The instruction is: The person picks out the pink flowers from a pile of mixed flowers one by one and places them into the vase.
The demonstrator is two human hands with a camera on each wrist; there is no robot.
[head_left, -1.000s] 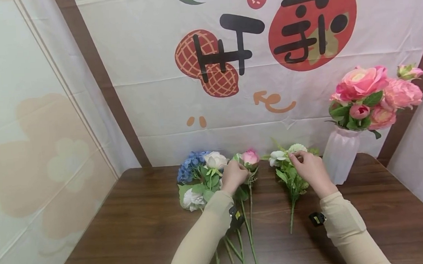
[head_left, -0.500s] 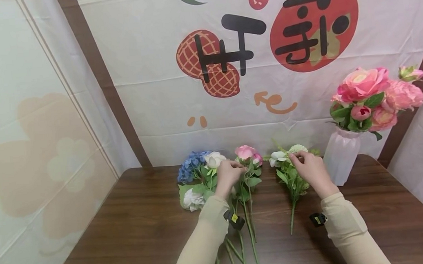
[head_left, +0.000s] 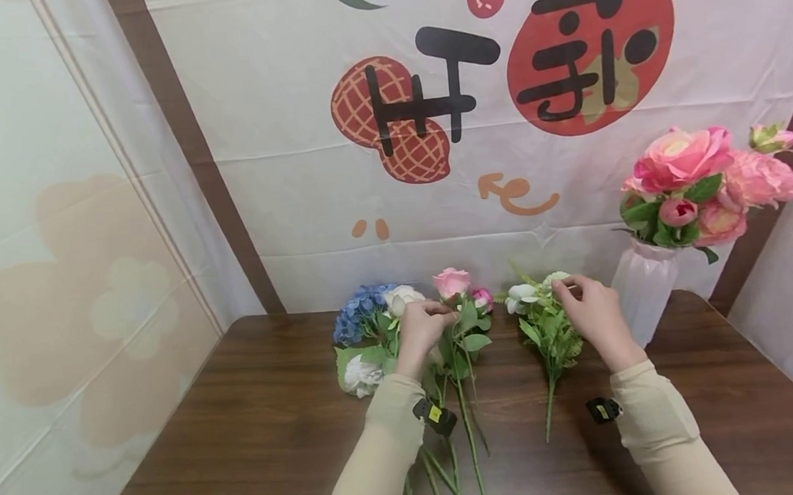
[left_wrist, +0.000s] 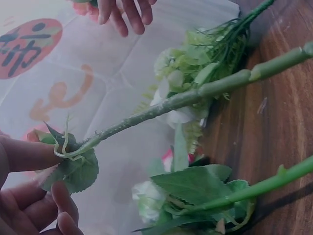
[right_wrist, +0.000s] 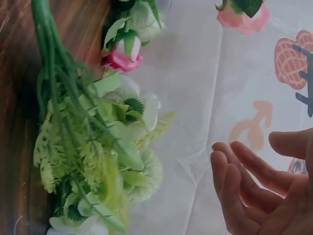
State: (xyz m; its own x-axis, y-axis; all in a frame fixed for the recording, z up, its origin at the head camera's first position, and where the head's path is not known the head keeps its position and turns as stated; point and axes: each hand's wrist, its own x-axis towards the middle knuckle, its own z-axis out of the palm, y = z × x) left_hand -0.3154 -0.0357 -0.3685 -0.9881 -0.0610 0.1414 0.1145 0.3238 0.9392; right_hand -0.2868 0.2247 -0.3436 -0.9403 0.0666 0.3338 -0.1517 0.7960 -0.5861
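My left hand [head_left: 425,334] pinches the stem [left_wrist: 166,104] of a pink rose [head_left: 451,282] just below its leaves. In the head view this rose stands above a second pink flower [head_left: 483,298], whose bud is darker. My right hand [head_left: 596,319] is raised beside a green and white bunch [right_wrist: 98,147] lying on the table. In the right wrist view its fingers [right_wrist: 254,188] are loosely bent, apart from the bunch, and hold nothing. Left of my left hand lie a blue hydrangea [head_left: 360,313] and white flowers [head_left: 362,376], partly covered by the hand and sleeve.
At the back right a white vase [head_left: 641,292] holds several pink flowers [head_left: 683,158], close to my right hand. Green stems [head_left: 455,466] point toward the front of the wooden table [head_left: 263,418]. A printed cloth [head_left: 294,170] hangs behind the table.
The pink rose has risen into view above the darker bud, as my left hand shifted a little left and up. My right hand has moved slightly right, off the green and white bunch.
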